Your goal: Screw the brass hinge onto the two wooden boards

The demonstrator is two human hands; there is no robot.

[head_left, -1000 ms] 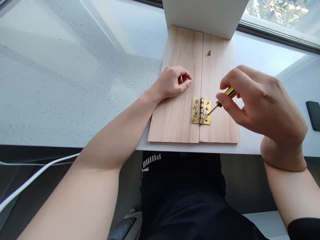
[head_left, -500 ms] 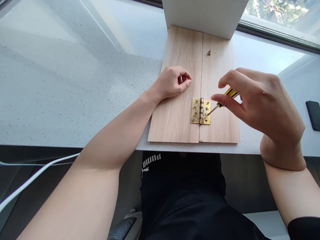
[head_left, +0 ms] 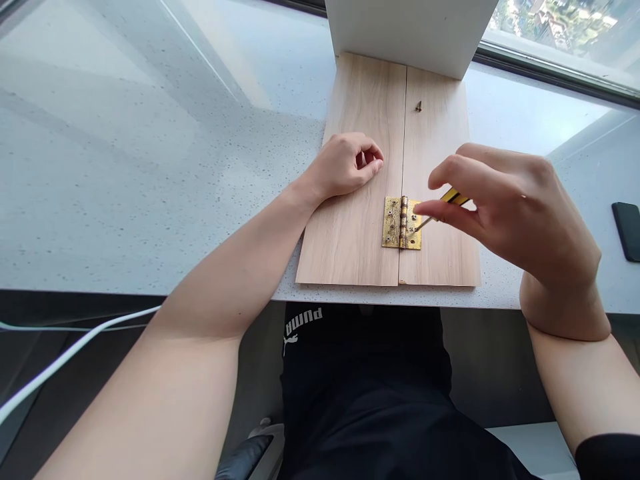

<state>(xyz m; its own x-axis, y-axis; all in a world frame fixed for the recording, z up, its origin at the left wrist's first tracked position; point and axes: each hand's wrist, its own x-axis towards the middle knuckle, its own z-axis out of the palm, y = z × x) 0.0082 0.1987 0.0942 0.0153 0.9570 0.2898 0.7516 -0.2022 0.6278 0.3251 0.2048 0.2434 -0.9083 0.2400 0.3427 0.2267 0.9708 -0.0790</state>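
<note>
Grips screwdriver [head_left: 453,197] in right hand [head_left: 520,207], with tip at hinge [head_left: 403,223] across wooden boards [head_left: 345,247]. Rests left hand [head_left: 347,162] there with fingers curled together. Expect light, rigid screwdriver; hold by handle [head_left: 456,196].

1. Hinge [head_left: 403,223]: brass-coloured, dark-stained, opened flat, barrel running lengthwise over the seam between two boards. Landmark for the rest.
2. Left board [head_left: 357,247]: pale wood grain, flat, under hinge's left leaf, extends past it both ways.
3. Right board [head_left: 440,263]: same pale wood, flat, under hinge's right leaf; small chipped spot at near edge, just below hinge.
4. Screwdriver [head_left: 454,196]: yellow-and-black handle, partly covered, thin metal shaft; tilted, tip down at hinge's right leaf, handle up and right of hinge.
5. Loose screw [head_left: 419,107]: dark, small, on right board, well beyond hinge's far end; tip seems up.
</note>
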